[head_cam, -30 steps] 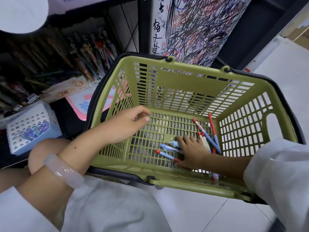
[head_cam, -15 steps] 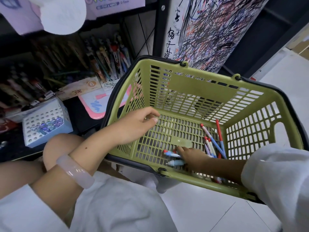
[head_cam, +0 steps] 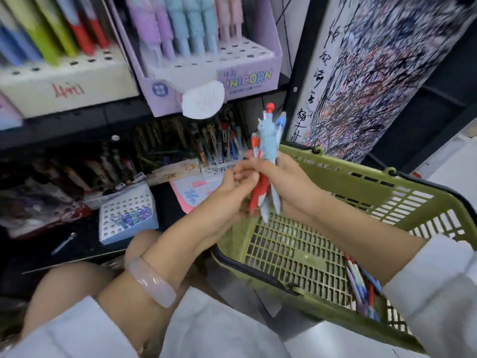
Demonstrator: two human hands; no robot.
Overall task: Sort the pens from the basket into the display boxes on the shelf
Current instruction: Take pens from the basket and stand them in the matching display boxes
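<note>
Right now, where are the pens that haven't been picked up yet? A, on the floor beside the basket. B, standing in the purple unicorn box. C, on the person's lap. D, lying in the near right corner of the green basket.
D: a few loose pens lie on the floor of the green basket in its near right corner, below the right forearm, while both hands hold a bunch of pens above it.

Both hands meet above the green basket (head_cam: pixel 382 192), holding a small bunch of pens (head_cam: pixel 268 161) upright. The right hand (head_cam: pixel 289 184) wraps around the bunch, and the left hand (head_cam: pixel 229 192) touches it from the side with its fingertips. More pens (head_cam: pixel 361 285) lie on the basket floor under the right forearm. Behind the hands, a purple display box (head_cam: pixel 211 47) of pastel pens stands on the shelf, and a small blue box (head_cam: pixel 127 215) with holes sits lower down.
</note>
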